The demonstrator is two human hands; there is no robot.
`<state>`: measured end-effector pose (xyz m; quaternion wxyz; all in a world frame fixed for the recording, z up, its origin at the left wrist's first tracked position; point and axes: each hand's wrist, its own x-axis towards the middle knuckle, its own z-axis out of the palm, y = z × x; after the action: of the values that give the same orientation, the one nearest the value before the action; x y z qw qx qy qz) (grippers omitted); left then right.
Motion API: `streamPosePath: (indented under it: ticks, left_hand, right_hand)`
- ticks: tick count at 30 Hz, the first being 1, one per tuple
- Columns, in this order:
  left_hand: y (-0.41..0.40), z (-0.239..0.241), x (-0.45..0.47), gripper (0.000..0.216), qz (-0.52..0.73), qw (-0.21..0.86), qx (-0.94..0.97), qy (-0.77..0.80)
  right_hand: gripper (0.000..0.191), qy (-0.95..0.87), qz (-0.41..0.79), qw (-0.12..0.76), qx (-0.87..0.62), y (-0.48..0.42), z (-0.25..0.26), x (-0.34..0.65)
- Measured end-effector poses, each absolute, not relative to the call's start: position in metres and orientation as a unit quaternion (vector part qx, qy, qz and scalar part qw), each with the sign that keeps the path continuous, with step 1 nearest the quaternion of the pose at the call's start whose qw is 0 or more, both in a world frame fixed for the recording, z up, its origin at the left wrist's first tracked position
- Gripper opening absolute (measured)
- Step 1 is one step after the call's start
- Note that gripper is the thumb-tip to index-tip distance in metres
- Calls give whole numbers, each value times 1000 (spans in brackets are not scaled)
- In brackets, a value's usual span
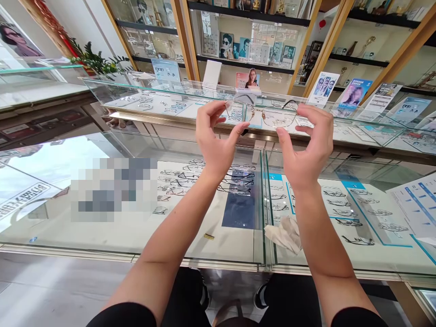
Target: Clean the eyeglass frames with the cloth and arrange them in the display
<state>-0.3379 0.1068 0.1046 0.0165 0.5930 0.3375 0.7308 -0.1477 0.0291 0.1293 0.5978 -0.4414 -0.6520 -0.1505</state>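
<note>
Both hands hold up a pair of thin metal-framed eyeglasses [261, 112] above the glass counter, the lenses level and the dark temple tips folded behind them. My left hand [218, 141] grips the left edge of the frame, its fingers at the upper corner and its thumb lower down near the lens. At the right edge my right hand [306, 145] pinches the frame in the same way, thumb below and fingers above. A crumpled cream cloth [285, 234] lies on the countertop under my right forearm.
Several rows of eyeglasses [197, 177] sit inside the glass showcase [190, 245], with more pairs [357, 240] in the right-hand section. A small gold-coloured piece [209, 236] lies nearer me. Upright cards [323, 88] stand on the far showcase, before shelves [245, 63] of pictures.
</note>
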Motion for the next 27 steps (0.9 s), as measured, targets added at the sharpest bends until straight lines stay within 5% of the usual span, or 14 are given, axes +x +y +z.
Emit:
streamPosePath:
  ticks: [6, 27]
  left_hand:
    - [111, 102, -338, 62, 732, 35, 598, 326]
    - [89, 112, -340, 71, 730, -7, 586, 351]
  right_hand:
    - [26, -658, -184, 592, -427, 22, 134, -151]
    - [52, -671, -41, 583, -457, 41, 124, -145]
